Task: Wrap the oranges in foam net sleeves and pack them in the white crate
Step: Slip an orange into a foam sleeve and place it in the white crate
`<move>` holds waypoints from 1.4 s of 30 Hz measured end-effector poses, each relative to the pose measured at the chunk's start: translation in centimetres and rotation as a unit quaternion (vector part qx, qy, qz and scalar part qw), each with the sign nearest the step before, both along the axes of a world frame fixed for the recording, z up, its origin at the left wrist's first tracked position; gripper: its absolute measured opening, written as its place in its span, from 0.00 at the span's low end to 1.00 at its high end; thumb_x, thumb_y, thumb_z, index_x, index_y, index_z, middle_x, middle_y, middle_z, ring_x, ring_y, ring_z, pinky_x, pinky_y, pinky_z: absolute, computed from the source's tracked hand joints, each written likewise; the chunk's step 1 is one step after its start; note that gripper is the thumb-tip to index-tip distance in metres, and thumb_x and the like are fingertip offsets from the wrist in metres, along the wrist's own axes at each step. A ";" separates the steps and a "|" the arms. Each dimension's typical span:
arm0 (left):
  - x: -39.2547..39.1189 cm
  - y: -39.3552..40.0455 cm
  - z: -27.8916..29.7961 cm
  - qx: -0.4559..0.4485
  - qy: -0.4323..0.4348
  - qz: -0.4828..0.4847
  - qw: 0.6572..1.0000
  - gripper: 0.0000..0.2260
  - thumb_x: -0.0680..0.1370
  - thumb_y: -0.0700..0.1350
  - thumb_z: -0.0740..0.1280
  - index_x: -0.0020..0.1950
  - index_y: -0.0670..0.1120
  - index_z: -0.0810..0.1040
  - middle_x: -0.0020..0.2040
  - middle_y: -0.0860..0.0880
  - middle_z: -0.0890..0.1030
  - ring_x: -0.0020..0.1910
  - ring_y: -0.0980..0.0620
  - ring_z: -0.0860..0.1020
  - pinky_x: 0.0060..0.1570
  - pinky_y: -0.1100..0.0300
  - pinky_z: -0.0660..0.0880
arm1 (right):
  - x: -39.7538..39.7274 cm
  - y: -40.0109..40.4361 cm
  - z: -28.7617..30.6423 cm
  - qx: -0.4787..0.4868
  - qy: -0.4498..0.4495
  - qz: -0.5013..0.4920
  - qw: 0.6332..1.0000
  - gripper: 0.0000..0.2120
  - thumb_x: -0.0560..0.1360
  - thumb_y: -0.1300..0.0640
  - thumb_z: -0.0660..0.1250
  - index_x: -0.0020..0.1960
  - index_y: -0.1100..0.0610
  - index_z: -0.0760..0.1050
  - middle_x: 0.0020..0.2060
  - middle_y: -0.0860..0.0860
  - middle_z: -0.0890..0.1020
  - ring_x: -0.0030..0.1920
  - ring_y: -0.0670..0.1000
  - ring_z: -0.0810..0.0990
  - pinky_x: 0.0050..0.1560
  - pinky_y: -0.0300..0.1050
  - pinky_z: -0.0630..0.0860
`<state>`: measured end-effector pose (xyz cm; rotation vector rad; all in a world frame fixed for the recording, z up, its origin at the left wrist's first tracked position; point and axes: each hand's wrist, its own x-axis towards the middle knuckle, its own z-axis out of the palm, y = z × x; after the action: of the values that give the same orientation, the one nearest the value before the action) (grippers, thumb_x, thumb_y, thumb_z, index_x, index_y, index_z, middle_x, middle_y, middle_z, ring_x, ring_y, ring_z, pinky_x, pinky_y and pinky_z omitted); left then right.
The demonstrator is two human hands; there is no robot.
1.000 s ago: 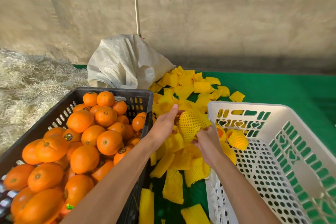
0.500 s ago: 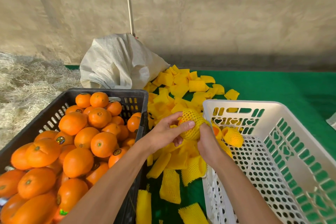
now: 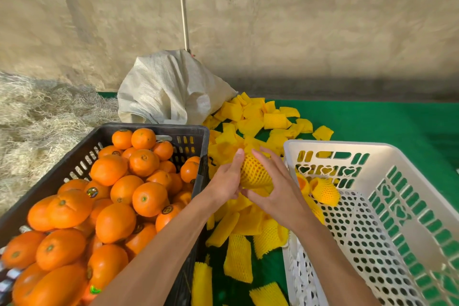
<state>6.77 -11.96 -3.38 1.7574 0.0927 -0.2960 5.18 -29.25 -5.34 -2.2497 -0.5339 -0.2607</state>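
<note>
Netted orange (image 3: pixel 254 173) gripped by both hands' fingers, bare oranges (image 3: pixel 109 196) filling black crate (image 3: pixel 196 131), white crate (image 3: pixel 372 149) holding wrapped fruit (image 3: pixel 324 191)

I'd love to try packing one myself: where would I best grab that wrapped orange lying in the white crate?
Cup the wrapped orange round its netted middle, coming from above. The crate is open on top, and its far wall stands close behind the fruit. A second one beside it leaves little room from the left.

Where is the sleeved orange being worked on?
Head view, centre: the sleeved orange sits between left hand and right hand, above the gap between black crate and white crate.
</note>
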 end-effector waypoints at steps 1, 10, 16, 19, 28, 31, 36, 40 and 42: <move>-0.1 0.0 0.0 0.012 -0.011 -0.009 1.000 0.33 0.79 0.74 0.49 0.33 0.52 0.77 0.25 0.52 0.70 0.27 0.53 0.72 0.31 0.65 0.64 | 0.1 0.0 -0.3 -0.024 0.008 -0.016 1.000 0.41 0.74 0.42 0.75 0.78 0.30 0.53 0.79 0.38 0.59 0.78 0.44 0.59 0.69 0.47 0.72; 0.0 -0.2 0.1 -0.006 -0.102 -0.061 0.993 0.29 0.82 0.70 0.45 0.63 0.64 0.83 0.56 0.53 0.84 0.46 0.52 0.79 0.45 0.56 0.74 | 0.9 -2.7 0.0 0.039 -0.045 -0.186 0.981 0.38 0.66 0.39 0.80 0.65 0.44 0.60 0.60 0.43 0.71 0.55 0.48 0.75 0.46 0.48 0.75; -0.5 1.0 2.5 0.141 -0.296 0.031 0.944 0.15 0.85 0.57 0.61 0.63 0.52 0.81 0.58 0.57 0.81 0.52 0.59 0.80 0.47 0.57 0.80 | 1.6 -4.9 -0.6 0.005 -0.029 -0.332 0.943 0.38 0.69 0.40 0.75 0.74 0.43 0.63 0.59 0.52 0.70 0.56 0.56 0.75 0.47 0.53 0.77; -0.9 4.0 4.6 0.424 -0.305 0.011 0.852 0.15 0.84 0.54 0.62 0.67 0.50 0.78 0.67 0.52 0.75 0.63 0.52 0.74 0.60 0.51 0.77 | 1.7 -5.4 -1.0 -0.010 0.001 -0.367 0.930 0.34 0.69 0.41 0.76 0.67 0.53 0.66 0.57 0.55 0.71 0.55 0.63 0.77 0.47 0.57 0.78; -4.3 7.5 7.5 0.595 0.103 -0.003 0.797 0.11 0.81 0.44 0.65 0.62 0.45 0.75 0.70 0.40 0.71 0.73 0.34 0.65 0.71 0.37 0.63 | 1.3 -5.3 -1.4 -0.056 -0.030 -0.372 0.926 0.24 0.78 0.55 0.71 0.71 0.59 0.69 0.71 0.57 0.73 0.72 0.64 0.69 0.72 0.66 0.64; -4.1 8.1 7.4 0.581 0.146 -0.030 0.800 0.19 0.76 0.42 0.72 0.66 0.46 0.75 0.63 0.42 0.76 0.66 0.37 0.72 0.69 0.38 0.68 | 1.1 -4.4 -0.8 -0.073 -0.085 -0.315 0.942 0.22 0.79 0.55 0.70 0.71 0.62 0.73 0.72 0.59 0.73 0.73 0.63 0.69 0.74 0.63 0.63; -3.6 8.6 7.0 0.579 0.150 -0.042 0.800 0.14 0.77 0.38 0.70 0.62 0.42 0.77 0.60 0.40 0.79 0.63 0.37 0.76 0.65 0.40 0.75 | 0.2 -1.4 -0.8 -0.150 -0.073 -0.144 0.975 0.18 0.80 0.62 0.69 0.69 0.62 0.76 0.71 0.59 0.74 0.74 0.60 0.69 0.75 0.56 0.65; -4.0 8.4 7.6 0.558 0.074 -0.015 0.827 0.03 0.78 0.37 0.67 0.48 0.44 0.75 0.55 0.39 0.80 0.60 0.37 0.77 0.62 0.38 0.77 | -0.3 0.3 -1.5 -0.234 0.012 -0.041 0.971 0.16 0.83 0.60 0.64 0.70 0.54 0.76 0.69 0.53 0.75 0.68 0.55 0.75 0.65 0.49 0.73; -4.0 7.8 7.7 0.533 0.006 0.038 0.845 0.07 0.80 0.39 0.65 0.58 0.44 0.77 0.61 0.40 0.78 0.67 0.37 0.72 0.62 0.37 0.75 | -0.5 0.8 -2.1 -0.310 0.082 -0.015 0.947 0.17 0.83 0.61 0.62 0.70 0.52 0.75 0.67 0.53 0.75 0.65 0.56 0.76 0.61 0.52 0.76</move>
<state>2.81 -4.12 4.32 2.8530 0.3960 -0.1988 4.68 -28.43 -7.42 -2.8559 -0.5424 0.1015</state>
